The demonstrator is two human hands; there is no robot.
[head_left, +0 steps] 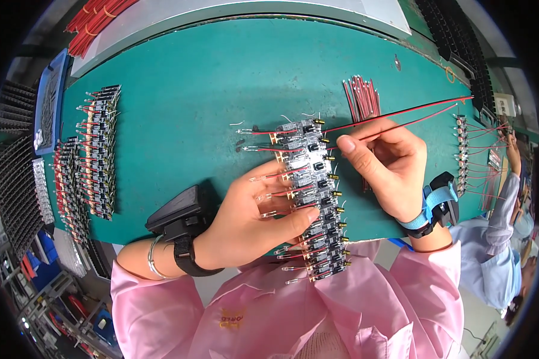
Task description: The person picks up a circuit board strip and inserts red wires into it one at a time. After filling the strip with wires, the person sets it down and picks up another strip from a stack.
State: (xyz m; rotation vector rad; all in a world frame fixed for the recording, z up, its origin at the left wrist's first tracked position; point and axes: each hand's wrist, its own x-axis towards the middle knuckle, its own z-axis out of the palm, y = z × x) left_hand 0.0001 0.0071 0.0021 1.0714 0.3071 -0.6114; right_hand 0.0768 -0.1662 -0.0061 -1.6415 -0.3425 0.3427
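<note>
My left hand (245, 218) grips a long strip of small circuit modules (315, 173), its thumb on top and the other fingers beneath. The modules carry black parts, clear parts and brass-coloured tips along the right edge. Short red and black leads with bare ends stick out on the strip's left side. My right hand (392, 161) is closed in a pinch at the upper right of the strip, on a thin red and black wire (410, 122). Another red and black wire (425, 107) runs above it from the strip's top module. The fingers partly hide where the wires meet the modules.
A bundle of red and black wires (361, 99) lies beyond my right hand on the green mat (191, 78). Several finished-looking module strips (100, 152) lie at left, near a blue tray (49, 102). Another wired strip (462, 146) sits at right, near a co-worker's sleeve (502, 197).
</note>
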